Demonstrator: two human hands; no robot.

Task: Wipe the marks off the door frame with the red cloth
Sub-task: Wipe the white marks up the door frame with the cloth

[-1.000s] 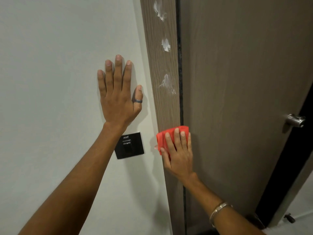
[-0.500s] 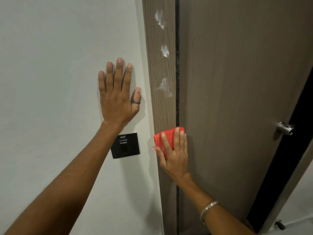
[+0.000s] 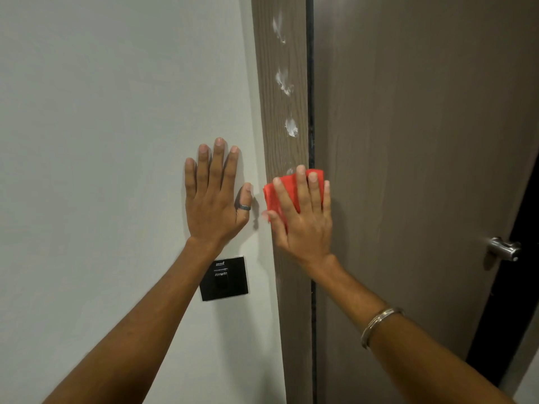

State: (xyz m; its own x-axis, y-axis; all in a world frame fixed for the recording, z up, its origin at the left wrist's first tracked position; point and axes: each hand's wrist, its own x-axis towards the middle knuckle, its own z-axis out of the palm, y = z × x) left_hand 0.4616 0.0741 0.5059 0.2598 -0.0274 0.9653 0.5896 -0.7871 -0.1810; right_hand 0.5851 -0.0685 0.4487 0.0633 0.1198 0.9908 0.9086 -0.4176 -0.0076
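A brown wood-grain door frame [image 3: 281, 59] runs up the middle of the view. White smeared marks [image 3: 291, 127] dot it, several in a column, the lowest just peeking above the cloth. My right hand [image 3: 303, 220] presses the folded red cloth [image 3: 272, 196] flat against the frame, fingers spread over it. My left hand [image 3: 215, 196] lies flat on the white wall beside the frame, fingers apart, a dark ring on the thumb.
A black wall switch plate [image 3: 224, 279] sits below my left hand. The brown door [image 3: 408, 141] stands to the right of the frame, with a metal handle [image 3: 503, 248] at its right edge and a dark gap beyond.
My right hand has slid the red cloth up the frame onto the lowest white mark. My left hand stays flat on the wall. The view has tilted upward.
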